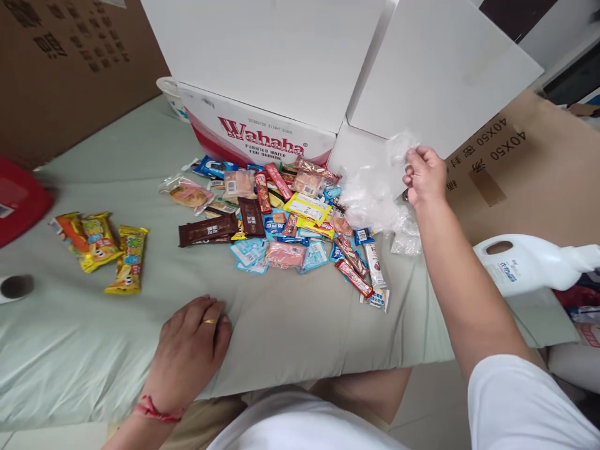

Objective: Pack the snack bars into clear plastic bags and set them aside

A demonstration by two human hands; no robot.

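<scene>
My right hand (426,176) pinches a clear plastic bag (399,147) at the right, just above a heap of similar crumpled clear bags (370,199). My left hand (192,342) lies palm down on the green cloth (300,331), fingers extended and nothing visible in it. Beyond it spreads a mixed pile of wrapped snacks, among them a dark brown packet (209,230), a yellow packet (308,208), a pink packet (285,254) and a red bar (354,278). Several yellow snack packets (131,259) lie apart on the left.
A Wahaha carton (262,134) with white panels (272,50) stands behind the pile. Brown cardboard (529,169) leans at the right, near a white detergent bottle (520,265) on its side. At the left are a red object (23,200) and a paper cup (171,97) farther back.
</scene>
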